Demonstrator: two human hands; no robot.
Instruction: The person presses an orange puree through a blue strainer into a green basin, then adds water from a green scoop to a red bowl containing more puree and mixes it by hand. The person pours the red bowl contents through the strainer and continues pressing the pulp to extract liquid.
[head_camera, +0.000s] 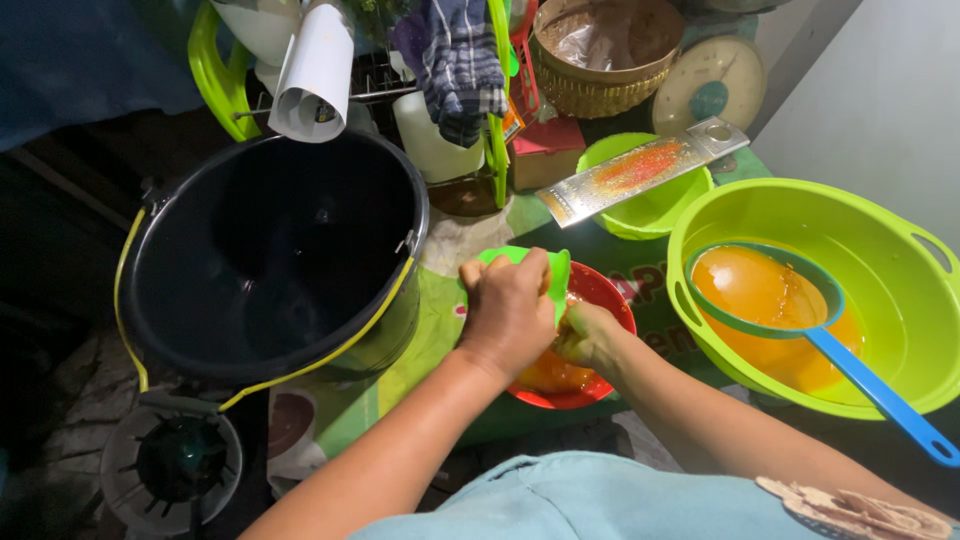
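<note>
At the desk's left edge, beside the stove burner (172, 462) on the floor below, stands a big black bucket (275, 255) with a yellow handle, dark inside; a paper roll (315, 72) and a checked cloth (458, 62) hang on the rack behind it. Just right of the bucket, near the front edge of the desk (435, 330), my left hand (508, 312) is closed in a fist round a small green strainer (528, 268), fingers (520, 272) curled over its rim, pressing it down above the red bowl (600, 292). My right hand (588, 338) reaches into that bowl from the right; its fingers are sunk in wet orange pulp (548, 372), so I cannot tell whether they are clenched or spread. The strainer looks like light, thin plastic, stiff enough to press on but slick with juice, best held at the rim where my left fingers already sit; the pulp looks soft, wet and slippery, and the bowl looks light enough to skid if pushed sideways. Behind, toward the back edge, a metal grater (640, 170) smeared with orange lies across a small lime bowl (650, 215), with a woven basket (598, 60) and a round lid (712, 88) beyond. At the desk's right edge sits a wide lime basin (900, 270) holding orange liquid (770, 300), a blue-handled sieve ladle (850, 365) resting in it, well apart from both hands.
</note>
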